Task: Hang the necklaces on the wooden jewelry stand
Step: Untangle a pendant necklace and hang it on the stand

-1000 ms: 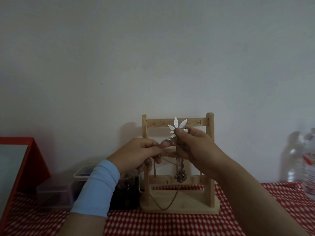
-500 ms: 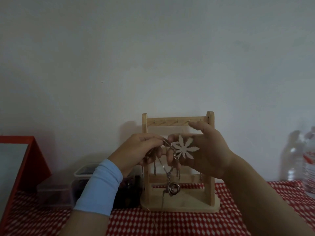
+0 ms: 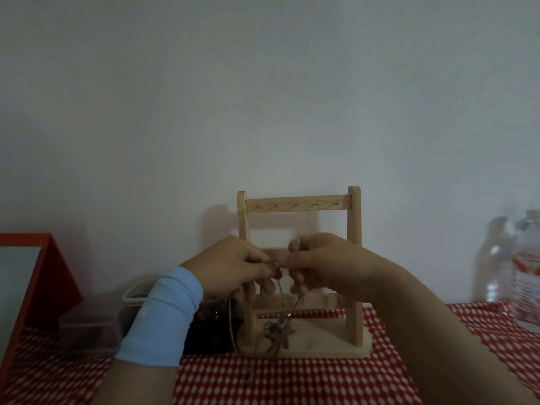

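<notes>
A wooden jewelry stand [image 3: 354, 258] stands on the red-and-white cloth against the wall, its top bar carrying several small bare hooks. In front of its middle bar, my left hand [image 3: 230, 267] and my right hand [image 3: 324, 264] meet and both pinch the chain of a necklace [image 3: 282, 296]. The chain drops from my fingers to a leaf-shaped pendant [image 3: 279, 336], which hangs low over the stand's base. Another strand of chain hangs down left of the stand's left post. The middle bar is mostly hidden behind my hands.
A clear plastic box [image 3: 128, 311] with dark contents sits left of the stand, behind my left forearm. A red-framed object [image 3: 43, 276] stands at the far left. Clear plastic bottles [image 3: 526, 270] stand at the right edge. The checked tablecloth [image 3: 292, 381] covers the near table.
The leaf pendant, held up near the top bar a second ago, has dropped to hang over the base. Both hands have lowered and come together on the chain.
</notes>
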Demonstrator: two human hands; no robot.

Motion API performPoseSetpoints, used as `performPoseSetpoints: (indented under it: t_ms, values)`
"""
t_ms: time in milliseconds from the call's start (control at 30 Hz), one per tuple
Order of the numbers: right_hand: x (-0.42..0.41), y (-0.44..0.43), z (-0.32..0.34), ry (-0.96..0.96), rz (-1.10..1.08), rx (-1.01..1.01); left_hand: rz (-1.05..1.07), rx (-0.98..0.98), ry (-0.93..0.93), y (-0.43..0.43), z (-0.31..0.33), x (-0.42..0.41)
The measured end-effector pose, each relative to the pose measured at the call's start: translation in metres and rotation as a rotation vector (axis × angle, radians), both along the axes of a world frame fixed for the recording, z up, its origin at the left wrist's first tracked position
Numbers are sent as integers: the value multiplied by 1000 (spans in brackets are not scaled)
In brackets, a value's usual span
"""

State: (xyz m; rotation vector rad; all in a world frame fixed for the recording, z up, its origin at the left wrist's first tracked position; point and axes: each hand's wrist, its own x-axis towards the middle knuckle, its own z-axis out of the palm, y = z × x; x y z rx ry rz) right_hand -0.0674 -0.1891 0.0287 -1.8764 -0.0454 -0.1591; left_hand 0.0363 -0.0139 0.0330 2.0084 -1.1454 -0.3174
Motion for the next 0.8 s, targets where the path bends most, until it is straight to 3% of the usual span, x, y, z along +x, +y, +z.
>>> performPoseSetpoints:
  t_ms: [67,167,233,300,400,500,600,667,800]
  values:
    - [0,5,0,9,-56,-108,-12,19,28,0,-1,2]
    - [-1,4,-1,68,-134,-432,-31,78,59,3,-1,2]
    - [-1,4,0,62,-161,-503,4,92,86,2,-3,2]
    - [-2,3,2,24,-176,-431,49,48,127,0,-7,5]
    - [-5,2,5,-67,-115,-90,131,-49,245,-4,-14,8]
    - [-3,1,3,-140,-29,241,183,-273,533,-6,-13,7]
    - [-8,-5,4,-92,-63,45,144,-440,708,-3,-4,5]
    - [-15,-7,8,-40,-41,-41,156,-419,646,1,4,1]
    - [-19,-10,10,-33,91,111,151,-145,296,5,9,-4]
